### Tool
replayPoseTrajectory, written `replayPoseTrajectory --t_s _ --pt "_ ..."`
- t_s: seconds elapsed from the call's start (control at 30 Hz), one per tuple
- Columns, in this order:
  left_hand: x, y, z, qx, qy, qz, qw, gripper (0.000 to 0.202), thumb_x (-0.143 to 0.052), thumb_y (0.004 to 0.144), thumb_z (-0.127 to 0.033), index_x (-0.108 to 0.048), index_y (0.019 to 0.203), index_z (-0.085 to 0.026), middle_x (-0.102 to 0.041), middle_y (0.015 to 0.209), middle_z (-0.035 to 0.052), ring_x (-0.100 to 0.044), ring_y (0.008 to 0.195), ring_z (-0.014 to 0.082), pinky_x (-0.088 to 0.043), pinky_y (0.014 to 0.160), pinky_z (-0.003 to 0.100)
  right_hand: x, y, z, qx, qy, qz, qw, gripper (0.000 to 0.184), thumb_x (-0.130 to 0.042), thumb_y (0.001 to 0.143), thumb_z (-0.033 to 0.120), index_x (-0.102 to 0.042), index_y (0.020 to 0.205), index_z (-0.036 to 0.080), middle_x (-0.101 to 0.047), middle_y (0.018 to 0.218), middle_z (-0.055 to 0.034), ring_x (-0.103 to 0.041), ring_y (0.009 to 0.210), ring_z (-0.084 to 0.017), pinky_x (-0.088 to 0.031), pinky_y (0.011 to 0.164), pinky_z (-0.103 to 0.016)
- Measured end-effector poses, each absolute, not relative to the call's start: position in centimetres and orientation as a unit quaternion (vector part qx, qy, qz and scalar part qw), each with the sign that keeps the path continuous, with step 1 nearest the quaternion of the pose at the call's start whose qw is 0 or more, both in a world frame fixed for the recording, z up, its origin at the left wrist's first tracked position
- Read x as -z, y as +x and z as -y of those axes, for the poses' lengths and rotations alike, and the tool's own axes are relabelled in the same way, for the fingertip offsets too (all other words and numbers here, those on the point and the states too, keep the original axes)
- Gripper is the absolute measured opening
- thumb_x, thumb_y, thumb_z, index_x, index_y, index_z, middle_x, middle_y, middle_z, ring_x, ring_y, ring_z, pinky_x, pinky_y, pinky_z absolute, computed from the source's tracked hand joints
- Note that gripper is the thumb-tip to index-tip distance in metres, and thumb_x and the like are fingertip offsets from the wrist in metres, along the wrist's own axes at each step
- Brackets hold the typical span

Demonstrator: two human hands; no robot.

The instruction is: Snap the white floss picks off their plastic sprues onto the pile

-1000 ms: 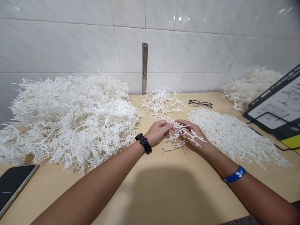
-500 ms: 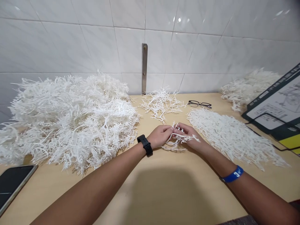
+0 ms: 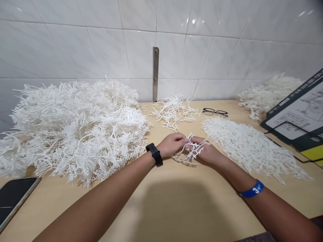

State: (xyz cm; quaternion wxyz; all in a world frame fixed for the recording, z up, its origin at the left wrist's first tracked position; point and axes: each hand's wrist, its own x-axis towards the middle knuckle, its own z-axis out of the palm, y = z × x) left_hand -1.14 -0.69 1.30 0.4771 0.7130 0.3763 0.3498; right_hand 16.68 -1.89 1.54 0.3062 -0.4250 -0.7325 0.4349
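Observation:
Both my hands meet over the middle of the table. My left hand [image 3: 173, 145], with a black watch on its wrist, pinches a white branching plastic sprig [image 3: 194, 149] at its near end. My right hand [image 3: 208, 153] lies against the same sprig, its fingers partly hidden behind the branches; they look closed on it. Thin white strands hang below the hands, close to the tabletop. Just beyond the hands lies a small loose heap of similar white sprigs [image 3: 175, 111].
A large mound of white sprigs [image 3: 75, 131] fills the left side. At right lies a flat layer of sprigs [image 3: 249, 144], with eyeglasses [image 3: 215, 112] behind it. Another pile [image 3: 270, 92] sits by a printed box [image 3: 297, 114]. A phone [image 3: 16, 198] rests at the near left.
The sprig between my hands has turned, its branches now spread upward and more towards me. My left wrist has shifted slightly left; the piles have not moved.

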Motion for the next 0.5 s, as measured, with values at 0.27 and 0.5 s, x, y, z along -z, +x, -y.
replayPoseTrajectory --t_s 0.27,0.5 --pt "-0.87 -1.58 0.35 -0.359 0.679 -0.337 0.545 0.028 -0.049 0.086 -0.035 -0.059 0.072 -0.012 -0.056 0.073 0.0023 -0.051 0.07 0.012 -0.042 0.073 0.026 -1.76 16.89 1.96 -0.493 -0.388 0.716 0.308 0.033 -0.061 0.082 0.046 -0.057 0.069 0.015 -0.047 0.062 0.0009 -0.041 0.059 -0.012 -0.034 0.055 -0.025" --pt "-0.82 -1.37 0.72 -0.419 0.674 -0.302 0.528 0.027 -0.053 0.086 -0.031 -0.057 0.067 -0.012 -0.061 0.107 0.0112 -0.055 0.1 0.0193 -0.041 0.093 0.033 -1.4 16.92 1.87 -0.495 -0.338 0.732 0.323 0.032 -0.055 0.087 0.044 -0.06 0.075 0.014 -0.052 0.077 -0.004 -0.046 0.071 -0.015 -0.037 0.063 -0.028"
